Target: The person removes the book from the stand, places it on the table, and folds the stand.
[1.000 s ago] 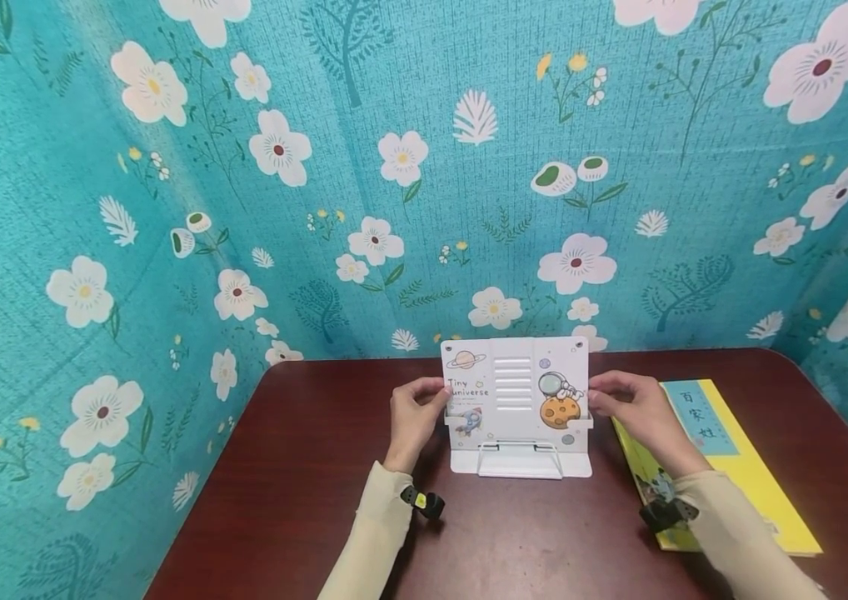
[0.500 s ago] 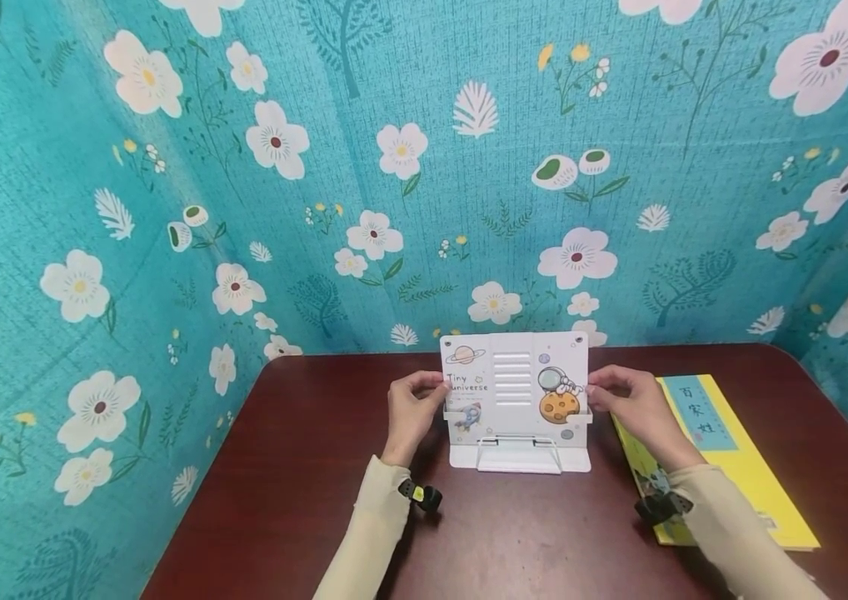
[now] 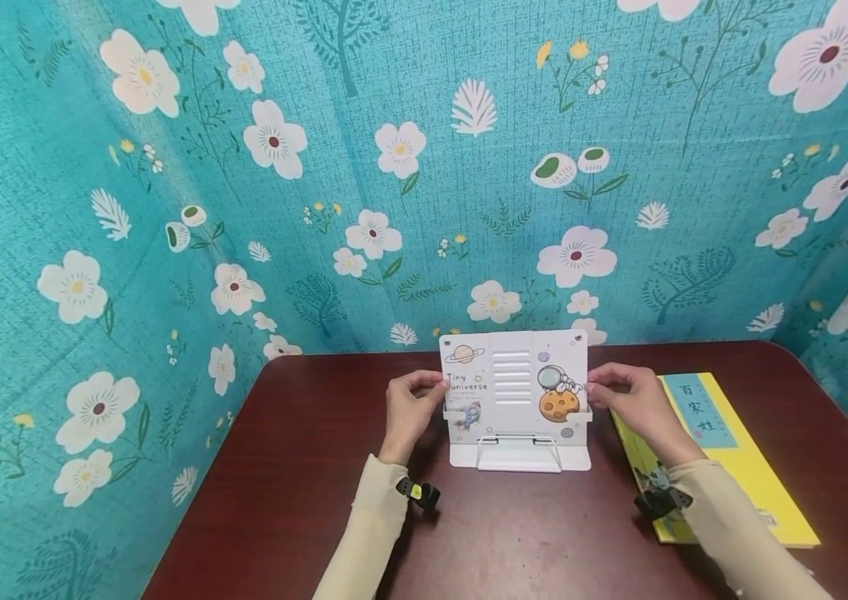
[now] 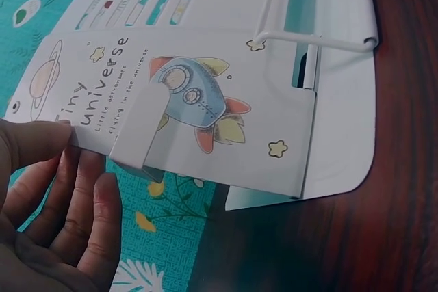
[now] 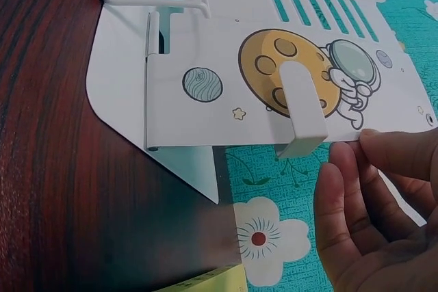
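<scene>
A white metal book stand [image 3: 511, 392] stands upright on the table, its back plate raised above a flat base. It carries a printed planet, rocket and astronaut, slots in the middle, side clips and a wire ledge in front. My left hand [image 3: 411, 408] pinches the plate's left edge, thumb on the printed face and fingers behind, as the left wrist view shows. At the opposite edge my right hand [image 3: 637, 408] pinches the plate just past the side clip [image 5: 304, 111], thumb in front.
A yellow book [image 3: 750, 479] with a blue title panel lies flat on the dark red wooden table [image 3: 304, 467], partly under the right forearm. Behind the table's far edge hangs a teal flowered cloth [image 3: 431, 208].
The head view has shifted slightly, so everything sits a little higher in it. Both hands keep their hold on the book stand's edges, which has not visibly moved on the table.
</scene>
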Available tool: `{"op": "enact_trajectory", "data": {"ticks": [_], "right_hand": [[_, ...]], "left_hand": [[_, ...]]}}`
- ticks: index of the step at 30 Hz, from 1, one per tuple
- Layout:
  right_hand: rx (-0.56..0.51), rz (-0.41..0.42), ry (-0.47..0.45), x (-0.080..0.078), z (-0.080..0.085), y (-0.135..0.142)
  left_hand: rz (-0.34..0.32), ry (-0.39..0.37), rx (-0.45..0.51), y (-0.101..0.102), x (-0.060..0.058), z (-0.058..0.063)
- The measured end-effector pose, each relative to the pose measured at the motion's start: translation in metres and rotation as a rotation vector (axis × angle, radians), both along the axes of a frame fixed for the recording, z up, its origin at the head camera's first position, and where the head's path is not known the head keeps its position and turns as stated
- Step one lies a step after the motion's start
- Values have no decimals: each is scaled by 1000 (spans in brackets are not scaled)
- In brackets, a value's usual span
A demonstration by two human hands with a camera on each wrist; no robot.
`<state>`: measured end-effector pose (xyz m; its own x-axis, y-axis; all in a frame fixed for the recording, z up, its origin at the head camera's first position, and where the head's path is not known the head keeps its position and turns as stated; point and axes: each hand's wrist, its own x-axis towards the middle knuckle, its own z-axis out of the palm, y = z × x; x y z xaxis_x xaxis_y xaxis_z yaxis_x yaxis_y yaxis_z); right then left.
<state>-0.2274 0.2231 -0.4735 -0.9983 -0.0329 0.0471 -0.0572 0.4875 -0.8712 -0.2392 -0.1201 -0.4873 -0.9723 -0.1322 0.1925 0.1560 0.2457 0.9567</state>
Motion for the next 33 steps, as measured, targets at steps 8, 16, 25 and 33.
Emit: {"op": "enact_trajectory", "data": {"ticks": [8,16,25,33], "right_hand": [[7,7,-1,-1,-1,0],[-8,-17,22,-9,-1,-3],[12,-41,5,-11,1,-7],[45,-121,50,-13,0,-12]], "left_hand": [[-37,-21,-21,-5,0,1],[-167,-76,-49,-17,-2,8],[-299,-133,-119,-27,1,16],[-405,-160,-128,-31,3,18]]}}
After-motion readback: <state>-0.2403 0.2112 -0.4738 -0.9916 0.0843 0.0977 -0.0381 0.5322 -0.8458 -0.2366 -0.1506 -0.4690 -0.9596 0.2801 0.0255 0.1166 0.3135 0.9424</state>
